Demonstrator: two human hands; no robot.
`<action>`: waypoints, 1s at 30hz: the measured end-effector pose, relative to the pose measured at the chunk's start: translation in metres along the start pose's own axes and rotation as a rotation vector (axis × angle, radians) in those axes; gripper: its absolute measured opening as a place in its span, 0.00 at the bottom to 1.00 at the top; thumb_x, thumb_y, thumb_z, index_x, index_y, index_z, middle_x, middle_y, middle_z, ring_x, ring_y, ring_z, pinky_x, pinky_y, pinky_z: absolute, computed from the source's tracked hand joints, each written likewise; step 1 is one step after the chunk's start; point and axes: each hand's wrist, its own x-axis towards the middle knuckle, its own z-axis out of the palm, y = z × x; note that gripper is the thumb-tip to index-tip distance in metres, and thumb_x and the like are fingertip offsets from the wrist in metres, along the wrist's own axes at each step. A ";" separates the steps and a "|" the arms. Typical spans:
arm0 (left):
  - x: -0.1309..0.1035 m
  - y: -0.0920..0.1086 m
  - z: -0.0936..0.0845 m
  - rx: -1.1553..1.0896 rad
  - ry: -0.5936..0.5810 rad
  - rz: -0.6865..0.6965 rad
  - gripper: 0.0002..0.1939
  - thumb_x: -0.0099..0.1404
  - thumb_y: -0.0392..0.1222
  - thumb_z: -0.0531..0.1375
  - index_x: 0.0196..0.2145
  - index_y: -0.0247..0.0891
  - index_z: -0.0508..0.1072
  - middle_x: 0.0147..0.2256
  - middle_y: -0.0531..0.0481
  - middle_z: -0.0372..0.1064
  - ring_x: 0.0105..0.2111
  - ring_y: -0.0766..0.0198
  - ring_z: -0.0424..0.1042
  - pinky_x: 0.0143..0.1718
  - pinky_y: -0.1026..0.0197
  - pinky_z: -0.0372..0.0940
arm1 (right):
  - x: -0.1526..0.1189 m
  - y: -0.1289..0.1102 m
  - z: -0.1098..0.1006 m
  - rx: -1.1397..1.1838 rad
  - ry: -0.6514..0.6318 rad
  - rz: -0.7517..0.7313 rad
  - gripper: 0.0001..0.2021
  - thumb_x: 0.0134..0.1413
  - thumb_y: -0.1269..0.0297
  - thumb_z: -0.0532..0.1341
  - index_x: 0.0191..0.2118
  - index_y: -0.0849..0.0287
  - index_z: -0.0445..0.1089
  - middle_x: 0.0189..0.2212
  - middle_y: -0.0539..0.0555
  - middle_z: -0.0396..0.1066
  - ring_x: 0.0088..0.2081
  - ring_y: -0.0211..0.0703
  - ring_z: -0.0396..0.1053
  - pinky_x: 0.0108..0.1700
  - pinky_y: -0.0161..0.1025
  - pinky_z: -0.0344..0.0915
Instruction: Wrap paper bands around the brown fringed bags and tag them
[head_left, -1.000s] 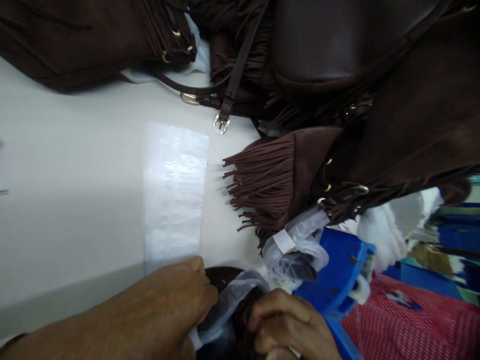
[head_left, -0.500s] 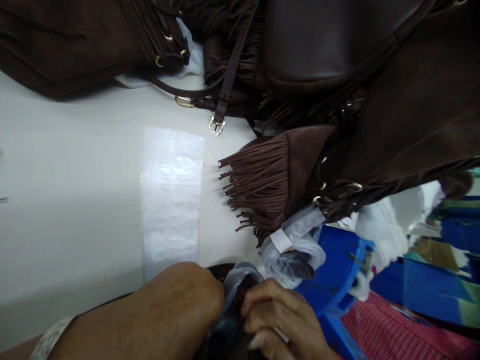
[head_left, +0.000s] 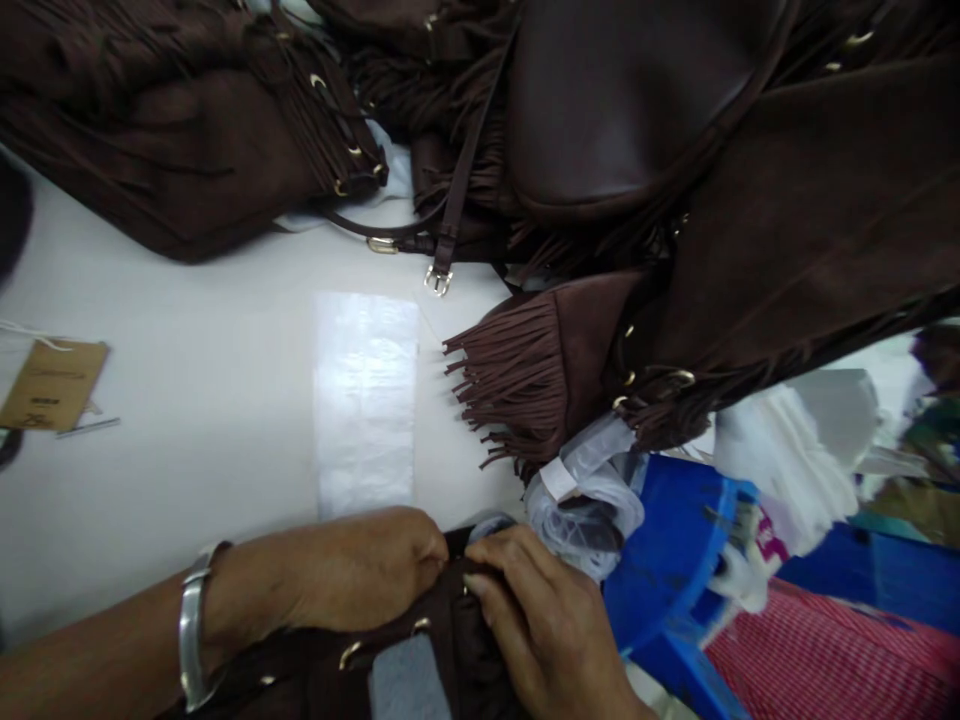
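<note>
A dark brown bag [head_left: 315, 665] with gold rings lies at the bottom edge, partly cut off. My left hand [head_left: 375, 565], a silver bangle on its wrist, is closed at the bag's upper edge; its fingertips are mostly hidden. On the other side of the opening, my right hand [head_left: 544, 615] pinches the bag's rim with bent fingers. A grey flat piece [head_left: 409, 680] rests on the bag between the wrists. Clear plastic shows just behind the opening. Beyond the hands, a translucent plastic sheet [head_left: 367, 400] lies flat on the white table [head_left: 210, 400].
Brown fringed bags [head_left: 585, 110] are piled across the back and right. A brown tag [head_left: 56, 385] lies at the left. Crumpled clear plastic [head_left: 585, 510] sits beside a blue bin [head_left: 667, 530]. Red checked cloth [head_left: 825, 650] is at the lower right.
My left hand, before hidden down by the bag's opening, now shows at its edge. The bag's rings and grey piece have come into view. The camera view has shifted, showing the tag at the left.
</note>
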 end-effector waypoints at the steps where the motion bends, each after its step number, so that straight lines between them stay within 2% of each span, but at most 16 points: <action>1: -0.007 0.003 -0.002 0.032 0.013 -0.036 0.20 0.67 0.54 0.53 0.24 0.40 0.70 0.22 0.55 0.69 0.22 0.67 0.65 0.23 0.64 0.58 | 0.000 0.000 0.002 -0.035 0.017 0.004 0.10 0.64 0.71 0.54 0.48 0.55 0.66 0.40 0.54 0.70 0.38 0.42 0.71 0.40 0.37 0.68; 2: -0.015 0.004 -0.001 0.097 0.041 -0.064 0.21 0.68 0.55 0.50 0.25 0.40 0.70 0.23 0.55 0.70 0.23 0.67 0.66 0.24 0.64 0.58 | 0.001 -0.001 0.004 -0.070 0.037 0.001 0.09 0.64 0.70 0.54 0.48 0.55 0.66 0.39 0.54 0.70 0.38 0.42 0.71 0.39 0.37 0.67; 4: -0.035 0.002 0.006 0.291 0.180 -0.047 0.21 0.70 0.54 0.46 0.29 0.42 0.71 0.25 0.54 0.73 0.24 0.66 0.69 0.25 0.64 0.59 | 0.001 -0.002 0.007 -0.135 0.080 -0.020 0.09 0.64 0.70 0.54 0.48 0.55 0.66 0.39 0.54 0.71 0.36 0.42 0.71 0.38 0.37 0.67; 7: -0.063 -0.013 0.024 0.661 0.500 0.198 0.15 0.69 0.48 0.48 0.36 0.46 0.72 0.26 0.54 0.75 0.21 0.63 0.70 0.22 0.63 0.60 | 0.001 -0.003 0.013 -0.213 0.147 -0.065 0.09 0.65 0.70 0.53 0.47 0.57 0.67 0.38 0.55 0.71 0.35 0.42 0.72 0.36 0.37 0.66; 9: -0.074 -0.025 0.034 0.892 0.694 0.362 0.14 0.69 0.42 0.47 0.38 0.45 0.72 0.27 0.52 0.76 0.23 0.61 0.72 0.23 0.61 0.62 | 0.002 -0.003 0.018 -0.250 0.198 -0.089 0.08 0.66 0.69 0.52 0.45 0.58 0.67 0.37 0.55 0.72 0.34 0.42 0.72 0.35 0.37 0.65; 11: -0.079 -0.035 0.042 1.061 0.823 0.430 0.16 0.67 0.36 0.45 0.37 0.43 0.72 0.29 0.50 0.77 0.25 0.59 0.74 0.27 0.58 0.65 | 0.003 -0.004 0.023 -0.287 0.251 -0.104 0.09 0.67 0.68 0.51 0.44 0.58 0.68 0.35 0.55 0.72 0.33 0.42 0.71 0.34 0.37 0.64; 12: -0.079 -0.039 0.046 1.115 0.867 0.417 0.16 0.67 0.35 0.45 0.37 0.43 0.72 0.29 0.50 0.76 0.26 0.58 0.74 0.29 0.57 0.66 | 0.003 -0.004 0.025 -0.305 0.279 -0.109 0.09 0.67 0.67 0.51 0.44 0.58 0.69 0.35 0.55 0.72 0.32 0.42 0.71 0.33 0.37 0.63; 15: -0.076 -0.051 0.058 1.173 0.908 0.284 0.15 0.67 0.33 0.47 0.40 0.41 0.72 0.31 0.49 0.76 0.29 0.56 0.74 0.32 0.54 0.67 | 0.003 -0.005 0.034 -0.343 0.344 -0.099 0.11 0.68 0.65 0.50 0.43 0.58 0.69 0.37 0.56 0.72 0.32 0.42 0.70 0.34 0.38 0.62; 19: -0.071 -0.061 0.077 1.169 0.962 0.131 0.14 0.66 0.31 0.51 0.48 0.36 0.69 0.41 0.43 0.73 0.41 0.52 0.72 0.44 0.47 0.66 | 0.000 -0.004 0.047 -0.377 0.379 -0.075 0.10 0.68 0.66 0.51 0.43 0.57 0.70 0.38 0.55 0.72 0.31 0.42 0.68 0.35 0.38 0.60; 21: -0.070 -0.062 0.082 1.155 0.994 0.122 0.16 0.66 0.28 0.51 0.49 0.35 0.67 0.45 0.42 0.71 0.46 0.52 0.70 0.51 0.45 0.63 | -0.002 -0.004 0.052 -0.394 0.393 -0.069 0.10 0.68 0.67 0.51 0.44 0.57 0.69 0.39 0.55 0.71 0.32 0.42 0.68 0.36 0.38 0.60; 23: -0.072 -0.060 0.084 1.146 1.028 0.182 0.15 0.66 0.27 0.50 0.48 0.35 0.68 0.46 0.43 0.70 0.48 0.55 0.69 0.57 0.43 0.59 | -0.004 -0.003 0.054 -0.408 0.414 -0.065 0.09 0.68 0.67 0.52 0.43 0.57 0.69 0.40 0.54 0.71 0.34 0.42 0.68 0.37 0.38 0.60; 26: -0.082 -0.052 0.090 1.168 1.078 0.230 0.13 0.69 0.30 0.49 0.45 0.35 0.70 0.50 0.42 0.69 0.54 0.54 0.66 0.63 0.39 0.53 | -0.007 -0.006 0.054 -0.444 0.429 -0.070 0.10 0.68 0.66 0.51 0.44 0.57 0.69 0.39 0.54 0.70 0.35 0.41 0.68 0.37 0.37 0.60; 28: -0.093 -0.046 0.104 1.171 1.142 0.193 0.13 0.70 0.32 0.49 0.47 0.35 0.71 0.56 0.39 0.66 0.61 0.49 0.59 0.64 0.36 0.50 | -0.010 -0.009 0.052 -0.488 0.421 -0.071 0.11 0.69 0.65 0.51 0.45 0.57 0.69 0.40 0.55 0.69 0.35 0.41 0.68 0.36 0.37 0.59; 30: -0.102 -0.042 0.128 1.130 1.219 0.152 0.16 0.70 0.32 0.48 0.51 0.33 0.69 0.61 0.37 0.60 0.66 0.47 0.51 0.65 0.36 0.49 | -0.013 -0.014 0.050 -0.533 0.409 -0.069 0.11 0.69 0.65 0.50 0.47 0.57 0.69 0.42 0.55 0.69 0.35 0.41 0.67 0.36 0.37 0.59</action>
